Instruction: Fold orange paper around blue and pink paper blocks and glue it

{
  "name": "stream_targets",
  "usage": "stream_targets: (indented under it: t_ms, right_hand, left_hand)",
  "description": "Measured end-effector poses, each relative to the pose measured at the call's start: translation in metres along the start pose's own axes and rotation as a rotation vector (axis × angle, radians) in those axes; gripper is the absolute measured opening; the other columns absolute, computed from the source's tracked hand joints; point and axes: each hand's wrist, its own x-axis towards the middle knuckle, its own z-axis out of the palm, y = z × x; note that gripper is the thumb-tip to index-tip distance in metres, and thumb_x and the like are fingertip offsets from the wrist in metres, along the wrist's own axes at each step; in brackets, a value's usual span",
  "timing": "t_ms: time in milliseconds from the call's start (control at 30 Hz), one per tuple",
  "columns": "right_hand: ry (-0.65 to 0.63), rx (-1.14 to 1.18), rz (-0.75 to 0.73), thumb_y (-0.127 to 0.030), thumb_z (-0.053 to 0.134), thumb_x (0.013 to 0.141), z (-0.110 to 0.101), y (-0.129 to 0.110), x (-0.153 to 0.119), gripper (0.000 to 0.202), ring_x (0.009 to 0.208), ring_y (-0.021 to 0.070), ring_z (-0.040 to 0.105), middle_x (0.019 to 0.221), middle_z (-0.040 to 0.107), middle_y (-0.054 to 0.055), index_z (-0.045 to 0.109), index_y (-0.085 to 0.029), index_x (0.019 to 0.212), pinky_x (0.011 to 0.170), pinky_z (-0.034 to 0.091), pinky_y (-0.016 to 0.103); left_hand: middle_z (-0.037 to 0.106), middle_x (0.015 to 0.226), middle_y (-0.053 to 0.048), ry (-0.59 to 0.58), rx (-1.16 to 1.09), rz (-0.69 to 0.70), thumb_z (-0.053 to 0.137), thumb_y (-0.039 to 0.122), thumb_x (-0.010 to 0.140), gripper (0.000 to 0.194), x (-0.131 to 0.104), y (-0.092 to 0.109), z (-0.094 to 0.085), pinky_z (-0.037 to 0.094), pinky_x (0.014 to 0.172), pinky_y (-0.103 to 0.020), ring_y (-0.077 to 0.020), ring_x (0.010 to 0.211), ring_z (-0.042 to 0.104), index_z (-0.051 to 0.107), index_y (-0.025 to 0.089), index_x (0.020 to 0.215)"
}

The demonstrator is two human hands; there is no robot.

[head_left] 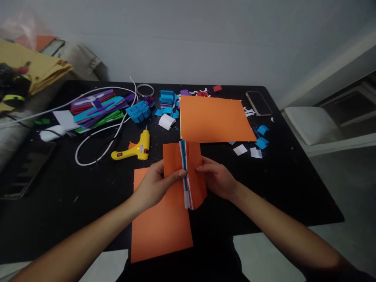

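Pictured: 2 hands (pixel 150 186) w/ 1 folded orange card (pixel 196 172); on tabletop (pixel 96 213), 1 glue gun (pixel 136 150), 1 phone (pixel 259 103) at far R, 2 loose white squares (pixel 240 149) nr it.

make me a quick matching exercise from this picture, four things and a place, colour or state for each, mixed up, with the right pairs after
Things:
1. glue gun
2. folded orange paper
3. phone with pale edge
4. white cable

Matches:
a. far right of the table
b. lying in a loop
c. mostly yellow
d. held by left hand and right hand

Right pairs: 1-c, 2-d, 3-a, 4-b
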Motion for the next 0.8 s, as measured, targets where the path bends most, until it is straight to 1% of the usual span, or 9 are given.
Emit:
stream_targets:
  t_ms: [100, 200, 333, 500, 567, 667, 800]
  right_hand:
    - [-0.015, -0.016, 0.001, -0.021, 0.079, 0.076, 0.001, -0.001, -0.001, 0.036, 0.106, 0.0257, 0.073, 0.114, 0.079, 0.006, 0.075, -0.022, 0.112, 0.103, 0.054, 0.043]
    - [-0.059, -0.05, -0.013, -0.023, 0.083, 0.077, 0.001, -0.003, -0.003, 0.036, 0.105, 0.024, 0.074, 0.116, 0.079, 0.006, 0.076, -0.022, 0.112, 0.102, 0.055, 0.041]
    - [-0.116, -0.08, -0.025, -0.026, 0.088, 0.078, -0.002, -0.005, -0.003, 0.035, 0.101, 0.0216, 0.075, 0.113, 0.08, 0.006, 0.077, -0.021, 0.111, 0.1, 0.056, 0.038]
    - [-0.162, -0.121, -0.028, -0.027, 0.091, 0.076, -0.007, -0.003, -0.004, 0.036, 0.098, 0.0205, 0.076, 0.108, 0.081, 0.006, 0.078, -0.02, 0.109, 0.097, 0.058, 0.037]
    - [-0.166, -0.149, -0.049, -0.027, 0.092, 0.076, -0.009, -0.003, -0.005, 0.037, 0.097, 0.0208, 0.076, 0.109, 0.081, 0.007, 0.078, -0.019, 0.109, 0.097, 0.058, 0.038]
    - [-0.147, -0.218, -0.123, -0.026, 0.091, 0.077, -0.008, -0.004, -0.008, 0.033, 0.096, 0.0206, 0.076, 0.108, 0.081, 0.006, 0.078, -0.02, 0.107, 0.095, 0.059, 0.039]
    - [-0.102, -0.28, -0.21, -0.027, 0.089, 0.08, -0.004, -0.008, -0.011, 0.033, 0.099, 0.0209, 0.076, 0.108, 0.081, 0.005, 0.077, -0.022, 0.11, 0.094, 0.06, 0.039]
  left_hand:
    - [0.082, 0.109, -0.008, -0.006, 0.012, 0.007, 0.079, 0.038, 0.09, 0.025, 0.001, 0.001, -0.001, 0.061, 0.091, -0.04, -0.0251, 0.096, 0.078, 0.076, 0.019, 0.106]
    - [0.082, 0.105, -0.007, -0.014, -0.009, 0.005, 0.083, 0.038, 0.087, 0.024, 0.001, 0.004, -0.001, 0.061, 0.089, -0.038, -0.0234, 0.093, 0.078, 0.077, 0.02, 0.103]
    - [0.083, 0.097, -0.004, -0.04, -0.056, -0.011, 0.087, 0.037, 0.082, 0.023, 0.001, 0.006, -0.002, 0.061, 0.085, -0.033, -0.021, 0.088, 0.078, 0.079, 0.021, 0.097]
    - [0.083, 0.091, -0.003, -0.09, -0.089, -0.033, 0.092, 0.033, 0.076, 0.025, 0.001, 0.004, -0.006, 0.062, 0.08, -0.031, -0.0211, 0.086, 0.078, 0.082, 0.021, 0.095]
    - [0.083, 0.091, -0.003, -0.111, -0.096, -0.032, 0.092, 0.031, 0.076, 0.024, 0.0, 0.003, -0.008, 0.063, 0.079, -0.031, -0.0207, 0.085, 0.077, 0.082, 0.021, 0.096]
    - [0.083, 0.092, -0.003, -0.129, -0.074, -0.003, 0.089, 0.03, 0.079, 0.02, 0.0, 0.003, -0.013, 0.062, 0.078, -0.029, -0.0187, 0.084, 0.077, 0.082, 0.022, 0.096]
    - [0.081, 0.092, -0.004, -0.134, -0.001, 0.061, 0.085, 0.036, 0.084, 0.02, -0.002, 0.006, -0.016, 0.061, 0.075, -0.028, -0.0178, 0.081, 0.075, 0.082, 0.021, 0.098]
